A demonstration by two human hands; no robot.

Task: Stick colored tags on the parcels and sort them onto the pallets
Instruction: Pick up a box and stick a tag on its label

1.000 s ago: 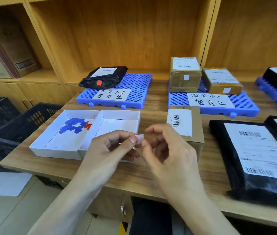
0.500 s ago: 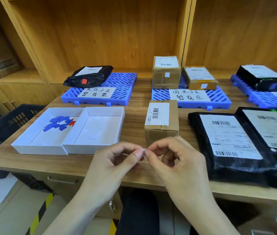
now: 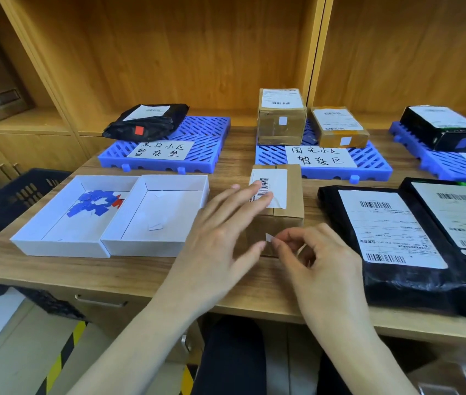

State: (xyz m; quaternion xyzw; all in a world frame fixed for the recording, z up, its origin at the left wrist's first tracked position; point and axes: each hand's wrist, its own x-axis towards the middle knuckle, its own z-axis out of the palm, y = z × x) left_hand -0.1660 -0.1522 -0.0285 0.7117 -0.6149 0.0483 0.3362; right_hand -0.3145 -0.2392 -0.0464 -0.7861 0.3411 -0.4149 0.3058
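Note:
A small brown cardboard parcel (image 3: 287, 195) with a white barcode label stands on the table in front of me. My right hand (image 3: 320, 263) pinches a small white tag (image 3: 269, 238) at the parcel's near face. My left hand (image 3: 220, 235) is open, its fingers spread and reaching over the parcel's left side, fingertips at the label. Three blue pallets lie at the back: the left pallet (image 3: 209, 143) holds a black bag with a red tag, the middle pallet (image 3: 368, 163) holds two brown boxes with white tags, the right pallet (image 3: 437, 161) holds a black box with a blue tag.
Two shallow white trays sit on the left: one (image 3: 55, 220) holds several blue tags and a red one, the other (image 3: 166, 220) a few white scraps. Two black mailer bags (image 3: 397, 280) with labels lie at the right. Wooden shelves rise behind; a black crate (image 3: 12, 201) stands at the left.
My hands have parted: the left one has let go of the tag and opened toward the parcel, while the right one keeps the white tag and has brought it to the parcel's near face.

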